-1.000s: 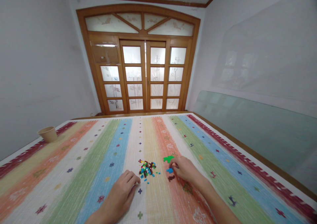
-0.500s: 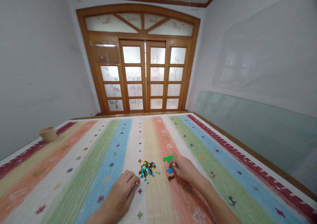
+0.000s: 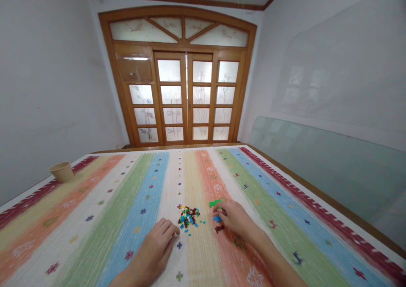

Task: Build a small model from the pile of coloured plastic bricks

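A pile of tiny coloured bricks (image 3: 189, 216) lies on the striped cloth (image 3: 203, 259) between my hands. My left hand (image 3: 161, 238) rests left of the pile, its fingers curled in and their tips close to the nearest loose bricks. What those fingers hold, if anything, is hidden. On the orange stripe, my right hand (image 3: 234, 215) has thumb and forefinger bent together over several small sorted groups. Green bricks (image 3: 214, 203) sit beyond its fingertips, blue bricks (image 3: 217, 219) under them, and dark brown bricks (image 3: 218, 228) nearer me. Whatever the right fingers pinch is too small to make out.
A paper cup (image 3: 61, 172) stands near the table's far left edge. Wooden doors with glass panes (image 3: 187, 97) face me behind the table. Along the right side leans a pale green panel (image 3: 330, 164).
My right hand has shifted slightly left and nearer me, covering more of the green, blue and brown bricks. My left hand and the pile look unchanged.
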Tool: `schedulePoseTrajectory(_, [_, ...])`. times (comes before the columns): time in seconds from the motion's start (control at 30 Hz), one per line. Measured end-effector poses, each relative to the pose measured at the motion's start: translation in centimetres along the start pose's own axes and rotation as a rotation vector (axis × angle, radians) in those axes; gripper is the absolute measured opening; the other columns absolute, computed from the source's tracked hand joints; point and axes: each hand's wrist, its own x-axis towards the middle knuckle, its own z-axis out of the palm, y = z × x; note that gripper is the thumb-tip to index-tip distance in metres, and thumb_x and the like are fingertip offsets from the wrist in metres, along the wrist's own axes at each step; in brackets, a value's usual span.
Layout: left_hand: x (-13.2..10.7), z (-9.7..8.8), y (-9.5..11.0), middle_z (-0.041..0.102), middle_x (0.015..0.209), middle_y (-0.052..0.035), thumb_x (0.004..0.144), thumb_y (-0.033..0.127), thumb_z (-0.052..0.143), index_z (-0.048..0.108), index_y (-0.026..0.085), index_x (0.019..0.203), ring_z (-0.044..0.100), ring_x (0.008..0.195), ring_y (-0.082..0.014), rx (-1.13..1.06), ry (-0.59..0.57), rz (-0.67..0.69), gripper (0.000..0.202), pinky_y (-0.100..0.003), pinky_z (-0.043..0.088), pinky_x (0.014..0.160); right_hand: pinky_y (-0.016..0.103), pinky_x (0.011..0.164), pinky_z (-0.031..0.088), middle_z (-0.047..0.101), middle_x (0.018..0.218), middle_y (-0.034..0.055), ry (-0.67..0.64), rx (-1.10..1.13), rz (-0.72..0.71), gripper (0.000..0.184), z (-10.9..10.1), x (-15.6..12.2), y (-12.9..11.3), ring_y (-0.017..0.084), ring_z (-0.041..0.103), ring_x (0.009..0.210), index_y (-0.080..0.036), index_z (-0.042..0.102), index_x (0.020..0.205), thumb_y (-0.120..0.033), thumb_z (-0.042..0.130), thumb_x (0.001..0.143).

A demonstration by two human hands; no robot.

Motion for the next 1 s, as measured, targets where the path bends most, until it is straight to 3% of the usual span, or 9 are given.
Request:
schedulePoseTrajectory(0.2, [0.0, 0.0, 0.0, 0.069, 0.094, -0.0056, 0.101, 0.010, 0.044, 0.060, 0.023, 0.099, 0.066, 0.087, -0.0231, -0.001, 0.017, 0.013, 0.021, -0.033, 0.053, 0.075, 0.026, 0.078, 0.044, 0.081, 0.095, 0.0048, 0.010, -0.005, -0.073, 0.028, 0.3, -0.4, -1.2, 0.020, 0.073, 0.091, -0.024, 0.080, 0.106, -0.018, 0.056, 0.093])
schedulePoseTrajectory(0.53, [0.1, -0.2, 0.2, 0.069, 0.094, -0.0062, 0.102, 0.011, 0.046, 0.062, 0.023, 0.099, 0.066, 0.088, -0.0236, 0.003, 0.011, 0.009, 0.020, -0.034, 0.054, 0.076, 0.028, 0.080, 0.042, 0.081, 0.092, 0.0062, -0.026, -0.015, -0.213, 0.028, 2.6, -1.3, -3.0, 0.021, 0.072, 0.089, -0.026, 0.080, 0.111, -0.023, 0.056, 0.096])
schedulePoseTrajectory(0.73, [0.1, 0.0, 0.0, 0.069, 0.095, -0.0061, 0.103, 0.013, 0.047, 0.062, 0.023, 0.101, 0.066, 0.089, -0.0232, -0.014, 0.014, 0.009, 0.018, -0.033, 0.054, 0.076, 0.027, 0.076, 0.041, 0.082, 0.094, 0.0063, -0.067, -0.038, -0.317, 0.029, 3.9, -2.0, -4.2, 0.021, 0.074, 0.084, -0.028, 0.079, 0.112, -0.028, 0.052, 0.099])
schedulePoseTrajectory(1.0, [0.0, -0.1, 0.1, 0.069, 0.095, -0.0066, 0.103, 0.013, 0.048, 0.063, 0.023, 0.101, 0.066, 0.090, -0.0239, -0.008, 0.004, -0.002, 0.017, -0.034, 0.054, 0.079, 0.027, 0.079, 0.045, 0.083, 0.102, 0.0061, -0.096, -0.045, -0.336, 0.034, 4.1, -2.3, -4.7, 0.022, 0.075, 0.087, -0.030, 0.077, 0.120, -0.025, 0.052, 0.098])
